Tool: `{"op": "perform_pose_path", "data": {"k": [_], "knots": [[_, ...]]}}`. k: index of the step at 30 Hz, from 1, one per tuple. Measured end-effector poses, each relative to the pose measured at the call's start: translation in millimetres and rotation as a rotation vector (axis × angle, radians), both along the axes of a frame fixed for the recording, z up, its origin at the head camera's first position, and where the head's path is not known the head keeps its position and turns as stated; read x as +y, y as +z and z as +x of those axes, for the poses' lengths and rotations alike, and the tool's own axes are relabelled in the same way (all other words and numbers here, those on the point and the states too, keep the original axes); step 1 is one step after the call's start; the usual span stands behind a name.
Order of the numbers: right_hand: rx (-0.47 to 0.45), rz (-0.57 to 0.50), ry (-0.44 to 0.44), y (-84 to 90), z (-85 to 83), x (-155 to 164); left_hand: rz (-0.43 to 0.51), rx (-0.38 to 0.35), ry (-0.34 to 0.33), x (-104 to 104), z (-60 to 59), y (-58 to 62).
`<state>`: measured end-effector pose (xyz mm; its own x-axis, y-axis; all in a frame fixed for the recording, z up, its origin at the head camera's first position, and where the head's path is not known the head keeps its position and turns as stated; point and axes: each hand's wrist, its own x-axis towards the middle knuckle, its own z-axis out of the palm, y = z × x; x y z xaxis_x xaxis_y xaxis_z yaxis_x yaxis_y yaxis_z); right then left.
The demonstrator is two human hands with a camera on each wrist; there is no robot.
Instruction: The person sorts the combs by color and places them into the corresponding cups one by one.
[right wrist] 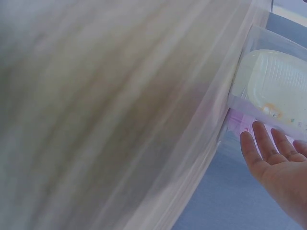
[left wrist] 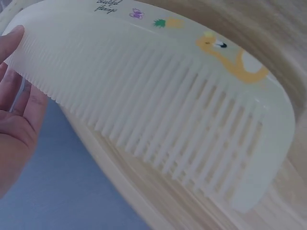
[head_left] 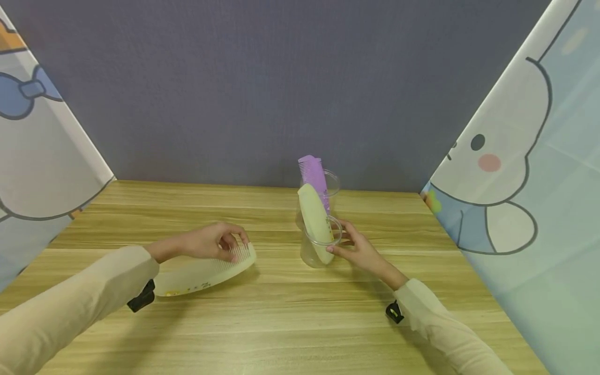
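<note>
My left hand (head_left: 208, 242) pinches a pale yellow-green comb (head_left: 201, 276) by its toothed side, near the right end. In the left wrist view that comb (left wrist: 115, 57) shows a flamingo print and lettering along its spine, and the fingers are at its far end. My right hand (head_left: 358, 252) holds a clear plastic cup (head_left: 308, 255) at its rim, thumb in front and fingers round the right side. A second pale comb (head_left: 315, 216) leans upright in this cup. In the right wrist view the fingers (right wrist: 264, 139) lie along the cup wall.
Behind the front cup stands another clear cup (head_left: 334, 183), with a purple comb (head_left: 313, 174) in it. A grey panel (head_left: 234, 94) rises at the back of the wooden table (head_left: 262, 333). Cartoon-printed sheets flank both sides.
</note>
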<state>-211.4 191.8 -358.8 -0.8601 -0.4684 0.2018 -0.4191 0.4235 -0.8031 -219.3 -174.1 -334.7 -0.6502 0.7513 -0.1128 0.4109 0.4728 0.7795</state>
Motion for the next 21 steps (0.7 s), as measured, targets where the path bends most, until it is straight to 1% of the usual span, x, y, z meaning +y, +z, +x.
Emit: {"op": "perform_pose_path", "data": {"k": [6, 8, 14, 17, 21], "knots": [[0.003, 0.005, 0.001, -0.4, -0.7, 1, 0.021, 0.046, 0.009, 3, -2.6, 8.8], [0.007, 0.005, 0.002, -0.1, -0.5, 0, 0.029, 0.051, 0.019, 3, -3.6, 11.4], [0.009, 0.000, 0.001, 1.3, 0.7, 0, 0.078, 0.082, 0.073, 5, -8.1, 19.2], [0.007, -0.010, 0.001, 1.9, 1.4, 0, 0.110, 0.114, 0.098, 8, -10.7, 23.0], [0.008, -0.020, 0.004, 1.6, 1.3, 0, 0.155, 0.134, 0.152, 12, -13.0, 26.5]]}}
